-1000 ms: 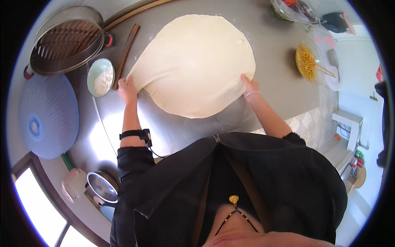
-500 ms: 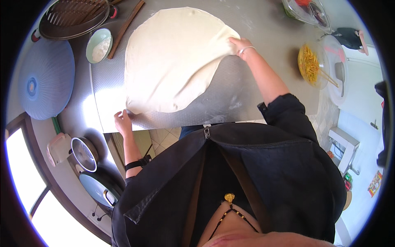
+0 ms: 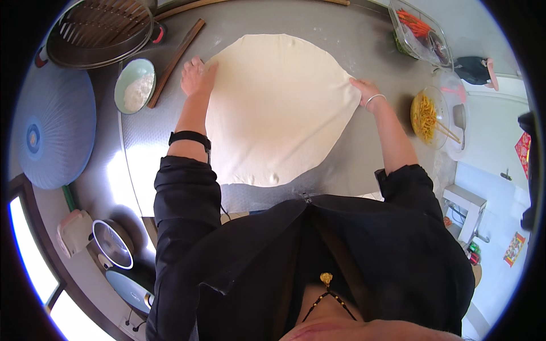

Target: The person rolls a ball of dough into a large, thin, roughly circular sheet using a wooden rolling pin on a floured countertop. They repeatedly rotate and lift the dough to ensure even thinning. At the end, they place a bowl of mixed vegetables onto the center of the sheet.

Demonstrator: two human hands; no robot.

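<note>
A wide, thin sheet of pale dough is spread over the metal worktop, with small bumps along its near edge. My right hand pinches the dough's right edge and draws it into a point with light creases running from it. At the upper left edge of the sheet, my left hand is closed, its thumb against the dough rim; the fingers partly hide what they grip. Left of that hand lies a wooden stick. Close by, a pale green bowl holds white powder.
A steamer pan stands at the far left, above a big blue round cover. On the right are a glass bowl of yellow shreds with chopsticks and a clear container with orange strips. A metal bowl sits lower left.
My left hand has moved from the near left corner up to the far left edge of the dough. The right hand still holds its edge, and the sheet lies flatter, with fewer folds.
</note>
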